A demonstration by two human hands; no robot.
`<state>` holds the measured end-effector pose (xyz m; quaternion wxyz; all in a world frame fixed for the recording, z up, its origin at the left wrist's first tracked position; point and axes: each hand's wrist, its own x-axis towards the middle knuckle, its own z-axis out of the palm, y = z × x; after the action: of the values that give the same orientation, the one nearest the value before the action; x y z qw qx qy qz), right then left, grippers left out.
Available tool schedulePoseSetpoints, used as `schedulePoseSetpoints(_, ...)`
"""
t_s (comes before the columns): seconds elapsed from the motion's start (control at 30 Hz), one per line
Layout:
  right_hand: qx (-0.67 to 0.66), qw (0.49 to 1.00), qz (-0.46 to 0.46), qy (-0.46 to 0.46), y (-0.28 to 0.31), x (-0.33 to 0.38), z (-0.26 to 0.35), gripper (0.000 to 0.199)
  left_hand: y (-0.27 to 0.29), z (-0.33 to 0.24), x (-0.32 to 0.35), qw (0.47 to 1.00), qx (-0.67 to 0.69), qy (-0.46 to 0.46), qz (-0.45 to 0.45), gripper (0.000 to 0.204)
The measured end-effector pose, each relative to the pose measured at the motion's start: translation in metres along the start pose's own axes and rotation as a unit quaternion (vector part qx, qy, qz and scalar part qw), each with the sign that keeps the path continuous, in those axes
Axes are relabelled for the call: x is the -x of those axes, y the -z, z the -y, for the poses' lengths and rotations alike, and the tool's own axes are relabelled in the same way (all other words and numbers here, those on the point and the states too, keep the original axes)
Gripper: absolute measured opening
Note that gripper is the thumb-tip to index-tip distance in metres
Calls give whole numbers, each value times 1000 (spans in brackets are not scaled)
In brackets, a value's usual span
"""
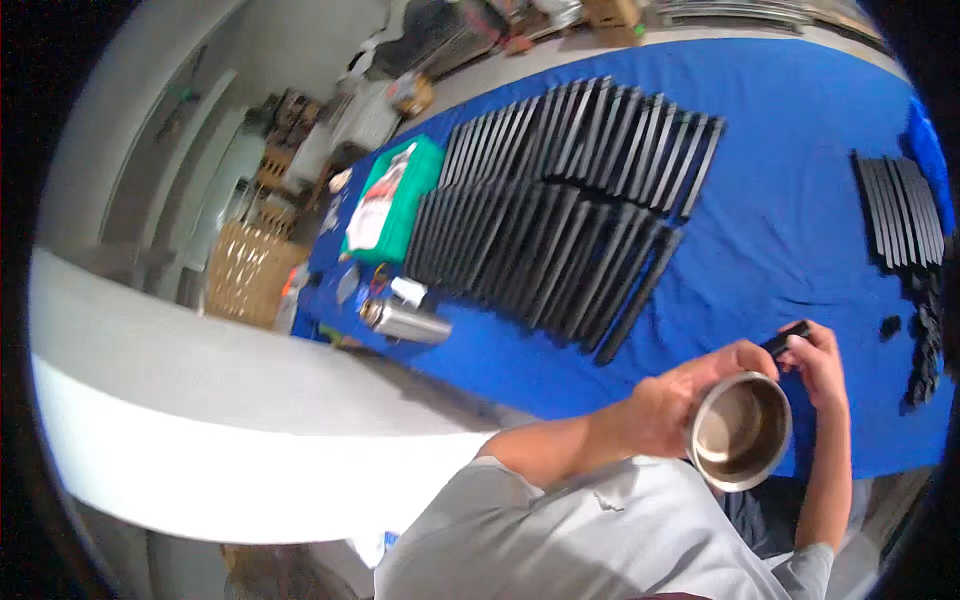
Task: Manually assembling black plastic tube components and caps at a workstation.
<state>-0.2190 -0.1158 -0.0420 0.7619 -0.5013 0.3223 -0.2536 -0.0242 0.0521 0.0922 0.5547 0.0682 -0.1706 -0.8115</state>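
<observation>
My left hand [672, 395] grips the side of a round steel cup [741, 432], its open mouth turned up toward me and empty inside. My right hand [820, 365] is just beyond the cup's rim, fingers closed on a small black piece [787, 338]. Both hands hover over the near edge of a table with a blue cloth [780, 240].
Two long rows of black flat strips [560, 210] lie side by side on the cloth. More black strips [900, 205] and small black parts [925, 340] sit at the right. A steel bottle [405, 322] lies at the left near a green tray [395, 200]. A wicker basket [245, 275] stands beyond the table.
</observation>
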Motion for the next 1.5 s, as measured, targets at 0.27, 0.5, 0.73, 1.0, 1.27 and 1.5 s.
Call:
schedulePoseSetpoints(0.27, -35, 999, 35, 17, 0, 0, -23, 25, 34, -94, 209, 929, -93, -302, -191, 75)
schedulePoseSetpoints(0.5, -28, 999, 38, 22, 1, 0, -23, 25, -12, -192, 401, 575, -236, -612, -489, 44)
schedulePoseSetpoints(0.73, -33, 999, 6, 20, -6, 1, -18, 23, 18, -248, 404, 412, -428, -451, -666, 44)
schedulePoseSetpoints(1.0, -18, 999, 18, 23, -6, 3, -15, 23, 36, -259, 384, 238, -558, -270, -747, 72)
schedulePoseSetpoints(1.27, -14, 999, 14, 31, -5, -1, -19, 23, 46, -270, 402, 229, -597, -247, -729, 77)
schedulePoseSetpoints(1.5, -30, 999, 21, 23, 1, 0, -22, 27, 22, -264, 379, 289, -534, -175, -775, 81)
